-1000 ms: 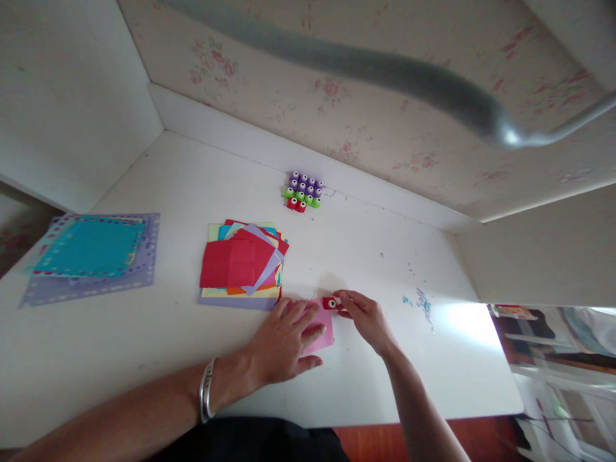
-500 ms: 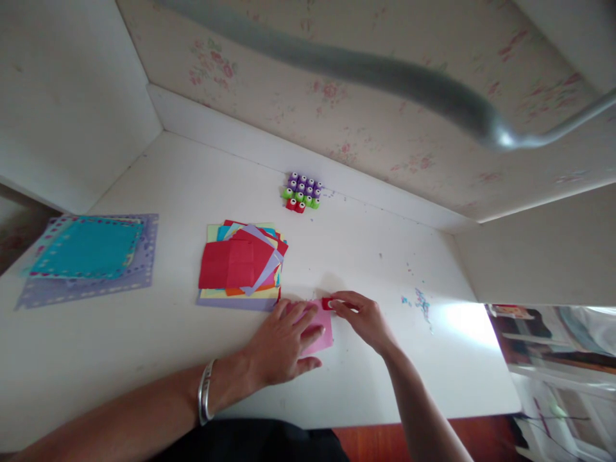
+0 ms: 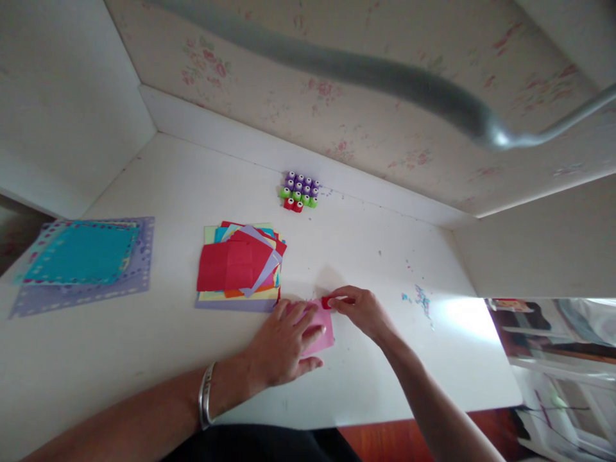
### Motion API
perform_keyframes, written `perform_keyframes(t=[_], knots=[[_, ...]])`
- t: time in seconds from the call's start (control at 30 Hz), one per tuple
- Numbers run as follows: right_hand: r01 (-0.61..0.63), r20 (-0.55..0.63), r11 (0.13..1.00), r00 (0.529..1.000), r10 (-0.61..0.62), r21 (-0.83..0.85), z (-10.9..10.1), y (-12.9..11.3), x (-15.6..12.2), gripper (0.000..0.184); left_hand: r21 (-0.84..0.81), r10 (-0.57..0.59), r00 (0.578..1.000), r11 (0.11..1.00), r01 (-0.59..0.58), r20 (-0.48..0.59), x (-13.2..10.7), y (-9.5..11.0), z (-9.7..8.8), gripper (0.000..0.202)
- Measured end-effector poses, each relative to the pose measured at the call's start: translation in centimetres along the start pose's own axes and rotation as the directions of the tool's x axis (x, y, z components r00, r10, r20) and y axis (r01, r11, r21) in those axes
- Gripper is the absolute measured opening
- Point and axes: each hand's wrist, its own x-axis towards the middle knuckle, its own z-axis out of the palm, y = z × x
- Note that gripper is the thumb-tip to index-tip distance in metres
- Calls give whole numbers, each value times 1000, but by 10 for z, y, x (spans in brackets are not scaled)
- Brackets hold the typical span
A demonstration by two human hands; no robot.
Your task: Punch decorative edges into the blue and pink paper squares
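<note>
Pink paper [image 3: 321, 318] partly under left hand [image 3: 282, 346], red punch [image 3: 325, 302] partly behind right hand [image 3: 363, 310]

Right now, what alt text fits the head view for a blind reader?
The left hand lies on pink paper on a white desk; the right hand holds a small red piece at the paper's corner. Colored papers are stacked nearby.

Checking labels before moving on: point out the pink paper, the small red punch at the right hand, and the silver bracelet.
Pink paper [image 3: 328, 328]: head view, uncovered right part.
Small red punch [image 3: 326, 302]: head view, exposed left end.
Silver bracelet [image 3: 205, 399]: head view, middle of the band.
</note>
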Motion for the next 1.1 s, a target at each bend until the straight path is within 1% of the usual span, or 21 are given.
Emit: perform_keyframes(t=[0.07, 0.17, 0.37, 0.53, 0.63, 0.73, 0.83, 0.93, 1.0, 1.1], knots=[[-32, -8, 998, 999, 32, -52, -1, -1, 2, 15, -6, -8, 1000, 1000, 8, 0, 1, 0, -1, 56], [-37, -12, 995, 999, 36, -91, -1, -2, 4, 17, -12, -13, 1000, 1000, 13, 6, 2, 1, -3, 55], [52, -27, 986, 998, -57, -157, -2, -9, 5, 13, -7, -6, 1000, 1000, 6, -9, 2, 2, -3, 53], [57, -33, 979, 997, -64, -198, -2, -13, 5, 8, 11, -9, 998, 1000, 9, -59, 0, 1, 0, 53], [90, -40, 973, 994, -101, -212, -2, -10, 6, 8, 13, -6, 997, 1000, 7, -73, 0, 1, 1, 52], [119, -50, 973, 990, -131, -198, -2, -7, 6, 8, 11, -8, 997, 1000, 9, -72, 0, 1, 2, 51], [96, -43, 982, 994, -104, -163, -2, -4, 5, 9, 18, -8, 997, 1000, 9, -74, -1, 2, 2, 50], [92, -34, 992, 995, -95, -86, -3, -1, 3, 11, 36, 8, 997, 999, -5, -79, -1, 2, 2, 49], [108, -16, 994, 994, -108, -24, -3, 0, 1, 11, 49, 15, 997, 999, -12, -75, -2, 2, 2, 49], [138, 18, 990, 990, -139, 23, -6, 3, -3, 13, 62, 14, 998, 998, -10, -67, -2, 2, 3, 50]])
